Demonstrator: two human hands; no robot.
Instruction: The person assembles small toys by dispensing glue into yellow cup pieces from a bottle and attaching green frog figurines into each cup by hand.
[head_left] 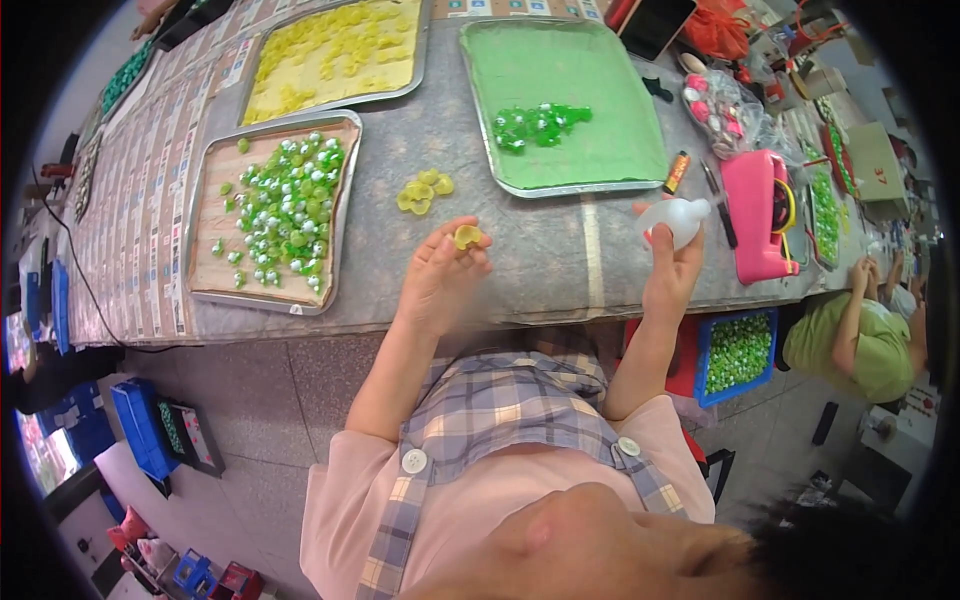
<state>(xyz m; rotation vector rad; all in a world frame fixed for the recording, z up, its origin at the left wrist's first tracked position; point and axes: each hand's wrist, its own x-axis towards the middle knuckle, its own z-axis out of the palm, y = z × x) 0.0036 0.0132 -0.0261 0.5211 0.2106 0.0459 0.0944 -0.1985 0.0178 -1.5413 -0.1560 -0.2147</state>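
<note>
My left hand (440, 275) is raised at the table's near edge, its fingertips closed on a small yellow translucent cup-shaped piece (467, 237). Just beyond it lies a small cluster of similar yellow pieces (420, 192) on the table. In my right hand (672, 275) is a rounded white squeeze bottle (680, 216), tilted with its narrow end to the right. Between the two hands there is a gap. The tray with a green lining (560, 75) lies beyond them, with green pieces and shiny balls (538, 127) grouped at its near left.
A paper-lined tray (212, 270) at left holds many green pieces with silvery balls. Behind it sits a tray of yellow pieces (330, 45). A pink box-shaped holder (757, 215), an orange-and-black tube (677, 172) and a dark pen-like tool (722, 210) lie at right. A co-worker (850, 340) sits further right.
</note>
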